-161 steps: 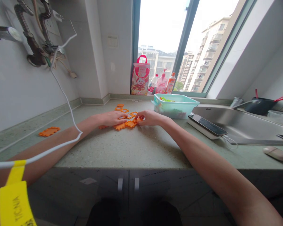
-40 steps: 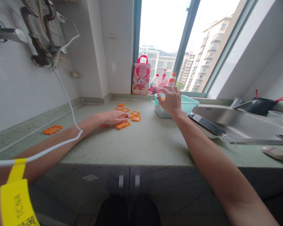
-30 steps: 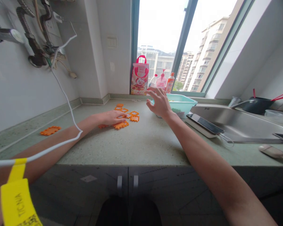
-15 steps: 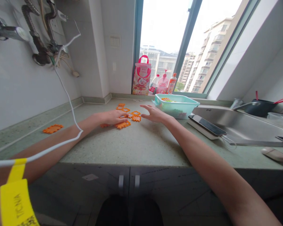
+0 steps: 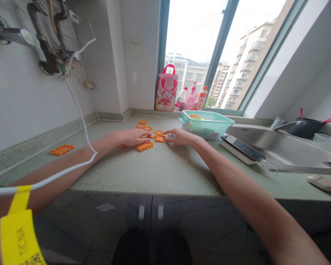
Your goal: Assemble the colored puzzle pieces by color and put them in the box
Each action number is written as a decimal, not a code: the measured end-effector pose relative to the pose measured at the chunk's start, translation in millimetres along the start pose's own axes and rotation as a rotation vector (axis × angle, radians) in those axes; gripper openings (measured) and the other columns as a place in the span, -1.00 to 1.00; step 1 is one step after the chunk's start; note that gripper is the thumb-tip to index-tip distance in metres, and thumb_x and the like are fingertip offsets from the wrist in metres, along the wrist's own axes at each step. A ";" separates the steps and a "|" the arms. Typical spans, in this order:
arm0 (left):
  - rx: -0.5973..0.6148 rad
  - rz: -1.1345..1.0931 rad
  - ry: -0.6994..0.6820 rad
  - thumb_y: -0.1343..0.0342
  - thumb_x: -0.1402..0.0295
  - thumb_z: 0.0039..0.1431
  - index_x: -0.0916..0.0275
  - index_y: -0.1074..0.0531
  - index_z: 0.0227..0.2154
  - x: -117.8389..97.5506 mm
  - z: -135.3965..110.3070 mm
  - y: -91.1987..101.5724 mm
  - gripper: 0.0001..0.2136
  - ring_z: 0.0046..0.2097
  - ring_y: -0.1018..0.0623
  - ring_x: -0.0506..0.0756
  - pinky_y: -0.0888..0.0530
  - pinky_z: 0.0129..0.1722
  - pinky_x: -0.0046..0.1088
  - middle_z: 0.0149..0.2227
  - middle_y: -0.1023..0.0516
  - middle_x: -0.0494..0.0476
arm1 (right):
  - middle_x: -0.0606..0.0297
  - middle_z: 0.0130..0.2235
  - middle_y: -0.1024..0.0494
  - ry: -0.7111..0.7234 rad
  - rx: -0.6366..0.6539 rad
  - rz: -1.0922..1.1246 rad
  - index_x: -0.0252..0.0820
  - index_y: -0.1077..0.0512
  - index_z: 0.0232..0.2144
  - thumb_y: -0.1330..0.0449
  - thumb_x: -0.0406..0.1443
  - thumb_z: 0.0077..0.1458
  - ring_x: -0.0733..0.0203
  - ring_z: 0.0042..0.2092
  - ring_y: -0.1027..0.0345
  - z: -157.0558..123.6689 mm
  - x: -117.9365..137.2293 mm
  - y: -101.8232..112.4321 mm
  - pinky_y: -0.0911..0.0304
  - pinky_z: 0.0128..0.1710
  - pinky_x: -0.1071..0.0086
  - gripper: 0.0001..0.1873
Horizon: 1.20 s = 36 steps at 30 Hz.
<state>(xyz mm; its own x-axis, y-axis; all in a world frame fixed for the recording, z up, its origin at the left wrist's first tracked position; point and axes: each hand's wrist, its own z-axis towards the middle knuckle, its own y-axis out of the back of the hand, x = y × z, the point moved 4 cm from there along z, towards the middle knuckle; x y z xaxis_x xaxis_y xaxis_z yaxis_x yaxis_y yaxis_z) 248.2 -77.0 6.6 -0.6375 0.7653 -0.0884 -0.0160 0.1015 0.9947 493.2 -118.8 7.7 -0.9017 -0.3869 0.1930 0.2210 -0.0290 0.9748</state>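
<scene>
Several orange puzzle tiles with notched edges lie in a loose cluster on the counter, a few with pale printed patches. My left hand (image 5: 134,137) rests low over the cluster's left side, fingers stretched out and hiding some pieces. Just in front of it lies a plain orange tile (image 5: 144,147). At the cluster's right edge, my right hand (image 5: 181,136) has its thumb and fingers apart, the tips beside an orange tile (image 5: 160,139); whether they touch it I cannot tell. A lone orange tile (image 5: 62,149) sits farther left, beyond my left forearm.
A mint plastic tub (image 5: 191,127) with colourful pieces stands behind my right hand. To its right, a phone (image 5: 244,148) lies on a white box by the steel sink (image 5: 281,151). A white cable (image 5: 82,123) hangs across my left forearm. Bottles and a pink bag (image 5: 167,92) line the window.
My right hand has come down and its fingers have curved toward the right edge of the tile cluster. My left hand has stayed in place over the tiles.
</scene>
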 end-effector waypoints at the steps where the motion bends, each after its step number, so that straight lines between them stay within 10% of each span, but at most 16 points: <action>1: 0.002 0.001 0.003 0.15 -0.11 0.44 0.17 -0.30 0.39 0.3 0.0 -0.2 -0.36 0.39 -0.38 0.24 -0.24 0.39 -0.25 0.44 -0.33 0.27 | 0.15 0.10 -0.68 0.003 0.004 0.003 -0.02 -0.53 0.24 -0.28 -0.06 0.33 0.05 0.09 -0.56 -0.1 0.5 -0.1 -0.36 0.13 0.31 -0.50; 36: -0.004 0.000 -0.033 0.14 -0.12 0.43 0.13 -0.38 0.32 -0.9 0.6 -0.1 -0.39 0.32 -0.45 0.26 -0.32 0.32 -0.29 0.37 -0.43 0.22 | 0.19 0.06 -0.69 0.004 0.067 -0.007 -0.03 -0.61 0.13 -0.33 -0.05 0.25 0.09 -0.02 -0.57 -2.0 4.7 4.2 -0.37 -0.02 0.35 -0.55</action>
<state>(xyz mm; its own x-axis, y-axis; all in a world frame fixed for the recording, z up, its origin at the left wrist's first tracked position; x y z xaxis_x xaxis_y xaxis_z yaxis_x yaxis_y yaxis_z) 249.3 -77.3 6.6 -0.6116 0.7860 -0.0901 -0.0195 0.0988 0.9949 490.6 -122.6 12.5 -0.9015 -0.3907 0.1861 0.1895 0.0302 0.9814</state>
